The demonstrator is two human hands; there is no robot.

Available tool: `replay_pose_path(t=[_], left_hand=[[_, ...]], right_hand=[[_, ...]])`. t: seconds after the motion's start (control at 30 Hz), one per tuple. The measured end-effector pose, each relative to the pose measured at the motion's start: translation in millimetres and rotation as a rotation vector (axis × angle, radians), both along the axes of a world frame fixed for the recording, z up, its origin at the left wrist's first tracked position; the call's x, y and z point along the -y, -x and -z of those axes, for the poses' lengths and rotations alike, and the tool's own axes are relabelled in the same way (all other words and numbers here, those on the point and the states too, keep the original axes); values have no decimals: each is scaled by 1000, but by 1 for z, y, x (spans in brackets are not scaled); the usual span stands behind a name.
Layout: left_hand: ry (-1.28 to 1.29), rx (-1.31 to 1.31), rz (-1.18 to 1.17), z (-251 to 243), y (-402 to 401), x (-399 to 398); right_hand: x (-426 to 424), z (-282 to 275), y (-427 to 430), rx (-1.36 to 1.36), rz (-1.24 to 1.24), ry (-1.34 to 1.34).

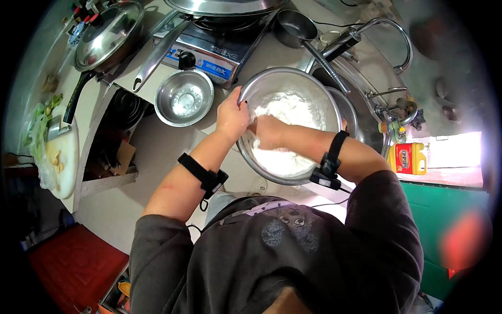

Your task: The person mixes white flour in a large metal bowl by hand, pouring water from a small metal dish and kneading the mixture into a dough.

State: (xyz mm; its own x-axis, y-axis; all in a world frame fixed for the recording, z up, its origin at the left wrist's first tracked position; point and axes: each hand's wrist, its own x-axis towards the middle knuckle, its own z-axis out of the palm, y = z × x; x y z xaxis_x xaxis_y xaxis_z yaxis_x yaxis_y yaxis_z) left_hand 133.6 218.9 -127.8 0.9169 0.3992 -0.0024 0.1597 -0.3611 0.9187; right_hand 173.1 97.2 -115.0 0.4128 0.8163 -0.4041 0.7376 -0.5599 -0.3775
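A large steel mixing bowl (288, 71) with white flour-like powder (290, 108) in it is in front of me. My left hand (232, 115) grips its left rim, thumb over the edge. Inside the bowl, against the left wall, is my right hand (268, 131); its fingers point down into the powder and are mostly hidden, so I cannot tell whether they hold anything. A smaller, shallow steel bowl (184, 100) stands on the counter to the left of my left hand, with nothing visible in it.
A gas stove (219, 59) bears a lidded pan (227, 4). Behind the bowl, a saucepan (296, 25) has its handle towards the sink (366, 135) and tap (404, 43). A lidded wok (111, 39) and a cutting board (66, 165) with pale pieces are at left. A yellow jug (417, 159) stands at right.
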Motion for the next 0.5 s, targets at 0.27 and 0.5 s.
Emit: replay_pose_path(t=[0.27,0.5], left_hand=[[24,7,27,-4,-1,1],[182,75,-19,1,-2,8]], right_hand=[[37,13,-70,408,-7,116],[98,15,-66,-12,451,248]])
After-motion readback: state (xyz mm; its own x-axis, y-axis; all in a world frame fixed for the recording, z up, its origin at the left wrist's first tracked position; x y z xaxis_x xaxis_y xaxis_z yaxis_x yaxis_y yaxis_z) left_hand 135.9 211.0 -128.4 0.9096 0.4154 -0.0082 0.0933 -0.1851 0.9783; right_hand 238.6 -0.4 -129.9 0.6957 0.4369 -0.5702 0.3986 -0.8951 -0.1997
